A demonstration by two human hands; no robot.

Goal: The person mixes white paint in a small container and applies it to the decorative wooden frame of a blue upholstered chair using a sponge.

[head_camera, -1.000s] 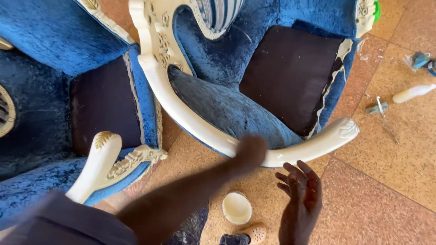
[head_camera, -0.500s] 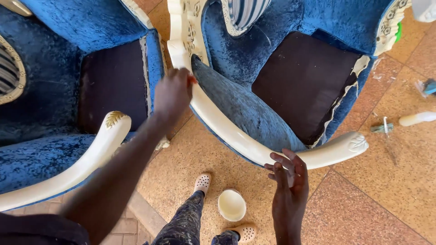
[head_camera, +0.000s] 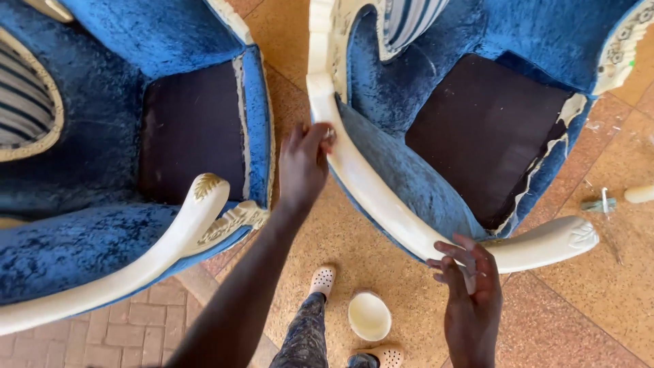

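gap: bare floor (head_camera: 300, 102) | walls: left armchair (head_camera: 136, 123), right armchair (head_camera: 436, 136)
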